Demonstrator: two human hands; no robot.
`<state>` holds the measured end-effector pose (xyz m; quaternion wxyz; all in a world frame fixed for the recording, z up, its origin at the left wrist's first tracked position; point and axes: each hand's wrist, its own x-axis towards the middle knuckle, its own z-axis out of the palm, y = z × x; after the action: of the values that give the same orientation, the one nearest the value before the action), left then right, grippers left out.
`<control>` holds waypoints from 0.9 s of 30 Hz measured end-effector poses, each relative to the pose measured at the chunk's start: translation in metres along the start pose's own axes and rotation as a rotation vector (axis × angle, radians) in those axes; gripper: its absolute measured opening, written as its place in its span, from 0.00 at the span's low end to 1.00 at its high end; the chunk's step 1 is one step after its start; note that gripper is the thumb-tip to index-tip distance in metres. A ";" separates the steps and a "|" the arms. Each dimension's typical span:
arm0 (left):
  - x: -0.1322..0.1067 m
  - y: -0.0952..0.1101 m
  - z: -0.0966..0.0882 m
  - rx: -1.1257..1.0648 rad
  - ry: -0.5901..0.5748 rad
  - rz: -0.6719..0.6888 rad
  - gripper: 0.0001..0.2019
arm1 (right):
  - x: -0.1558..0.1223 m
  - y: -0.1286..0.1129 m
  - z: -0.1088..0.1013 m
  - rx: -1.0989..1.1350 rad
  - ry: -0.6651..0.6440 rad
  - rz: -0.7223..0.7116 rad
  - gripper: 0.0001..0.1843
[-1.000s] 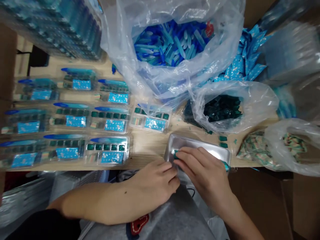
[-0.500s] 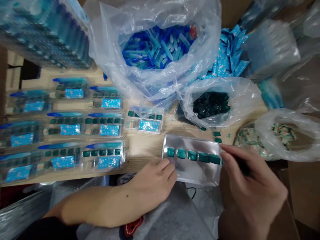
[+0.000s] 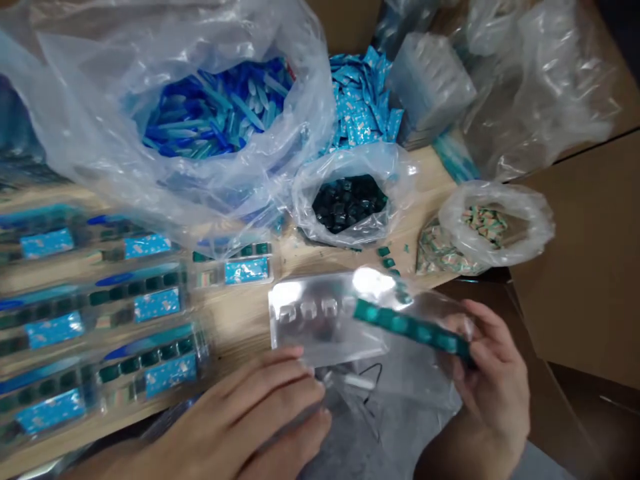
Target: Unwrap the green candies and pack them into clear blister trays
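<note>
Head view is showing the tabletop [image 3: 235, 327] stretching out ahead of my hands. Well beyond my left hand a big plastic bag [image 3: 210, 180] is gaping, presumably so that its blue pen-shaped pieces [image 3: 225, 120] are lying within easy reach. Nearer, to the left of that hand, filled packs [image 3: 137, 387] are lying face up in rows, probably for keeping their contents in sight. Beyond my right hand, a bag of dark green cubes [image 3: 345, 160] and a smaller bag of striped pieces [image 3: 530, 220] are both standing open too, likely for the same reason.

My left hand [image 3: 250, 413] is reaching, fingers outstretched and gripping nothing visible, to the near edge of a clear tray [image 3: 305, 340]; perhaps it is steadying that edge, though I cannot tell whether I am touching it. The tray is lying between my hands, its visible wells looking empty. My right hand [image 3: 495, 373] is clamping the end of some clear plastic [image 3: 435, 310], apparently holding it by the margin. From that grip a row of green cubes [image 3: 413, 327] is slanting up towards the tray; whether it is sitting inside the held plastic, I cannot tell. Loose green pieces [image 3: 389, 263] are lying just beyond the tray, perhaps as handy spares.
</note>
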<state>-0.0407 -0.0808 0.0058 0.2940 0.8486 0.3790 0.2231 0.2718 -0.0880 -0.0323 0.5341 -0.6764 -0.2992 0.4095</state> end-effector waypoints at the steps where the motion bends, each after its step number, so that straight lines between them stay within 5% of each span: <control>1: 0.004 -0.001 0.000 0.012 0.012 0.033 0.13 | 0.002 0.008 -0.009 0.000 0.135 -0.003 0.17; 3: 0.015 -0.002 -0.004 0.049 0.000 0.056 0.11 | 0.009 0.026 -0.021 -0.005 0.285 -0.018 0.16; 7: 0.031 -0.009 -0.007 0.094 -0.057 -0.013 0.11 | 0.024 0.066 -0.014 -0.068 0.384 -0.050 0.18; 16: 0.027 -0.024 0.005 0.108 -0.085 -0.089 0.12 | 0.025 0.101 0.011 -0.365 0.300 -0.077 0.21; 23: 0.032 -0.029 -0.005 0.141 -0.072 -0.024 0.11 | 0.018 0.068 0.004 -0.393 0.323 -0.170 0.20; 27: 0.036 -0.025 -0.007 0.119 -0.068 -0.053 0.11 | -0.003 0.017 0.031 -0.170 0.025 -0.224 0.18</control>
<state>-0.0354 -0.0375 -0.0004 0.2617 0.8613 0.4036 0.1634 0.2428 -0.0800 -0.0506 0.5209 -0.6865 -0.4000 0.3120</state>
